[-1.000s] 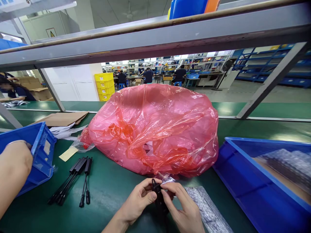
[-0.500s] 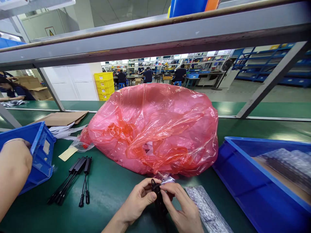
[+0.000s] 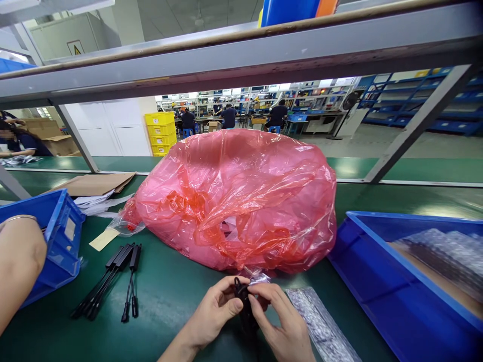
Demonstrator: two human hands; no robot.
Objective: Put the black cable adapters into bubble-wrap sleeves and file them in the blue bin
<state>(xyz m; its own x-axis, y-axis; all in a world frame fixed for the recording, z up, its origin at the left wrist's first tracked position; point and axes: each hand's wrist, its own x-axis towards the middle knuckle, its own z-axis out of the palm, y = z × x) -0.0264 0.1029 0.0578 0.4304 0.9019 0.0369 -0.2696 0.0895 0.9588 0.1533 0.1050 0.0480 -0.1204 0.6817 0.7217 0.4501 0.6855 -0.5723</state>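
Note:
A black coiled cable (image 3: 246, 312) is held upright between my two hands above the green table, a small loop showing at its top. My left hand (image 3: 216, 310) grips it from the left, thumb and fingers closed round its upper end. From the other side my right hand (image 3: 281, 314) pinches it with thumb and fingertips. The lower part of the cable is dark and partly hidden by my fingers. Just behind the hands lies a big, puffed-up red plastic bag (image 3: 241, 201). Beside my right hand is a flat bubble-wrap sleeve (image 3: 320, 324).
Black cables with box-shaped modules (image 3: 123, 257) lie at left. Another person's forearm (image 3: 22, 266) reaches into a blue bin (image 3: 70, 251). A larger blue bin (image 3: 362, 271) holding bubble wrap stands right. Cardboard (image 3: 90, 184) and papers lie behind. A shelf beam (image 3: 226, 63) crosses overhead.
The view has shifted very slightly. Both my hands keep the same hold on the black cable, and the other person's forearm at left has barely moved.

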